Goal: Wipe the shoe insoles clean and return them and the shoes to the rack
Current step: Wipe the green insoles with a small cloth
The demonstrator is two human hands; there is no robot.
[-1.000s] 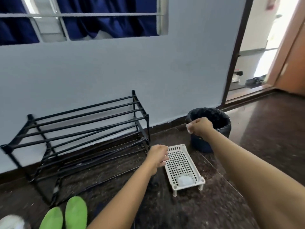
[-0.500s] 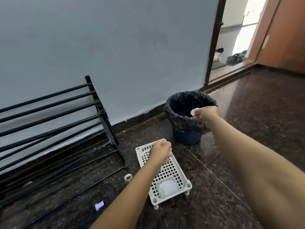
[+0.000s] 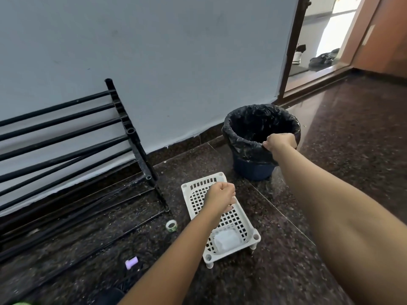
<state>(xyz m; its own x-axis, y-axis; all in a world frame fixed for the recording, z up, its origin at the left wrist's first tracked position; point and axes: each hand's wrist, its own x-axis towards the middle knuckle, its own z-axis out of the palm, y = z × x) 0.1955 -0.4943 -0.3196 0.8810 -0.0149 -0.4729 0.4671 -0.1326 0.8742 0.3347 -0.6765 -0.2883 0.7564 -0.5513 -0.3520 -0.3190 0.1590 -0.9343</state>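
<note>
The black shoe rack stands bare against the wall at left. A sliver of a green insole shows at the bottom left edge. My left hand hovers as a loose fist over the white perforated basket, nothing visible in it. A white folded wipe lies in the basket's near end. My right hand is curled at the near rim of the black-lined bin, touching the liner. I cannot see whether it holds anything.
A small tape roll and a purple piece lie on the dark stone floor between rack and basket. An open doorway at the back right shows shoes outside. A wooden door stands at far right.
My right hand, which showed a white wipe at its fingertips, has moved down onto the bin's rim and the wipe no longer shows. The view has shifted right and down.
</note>
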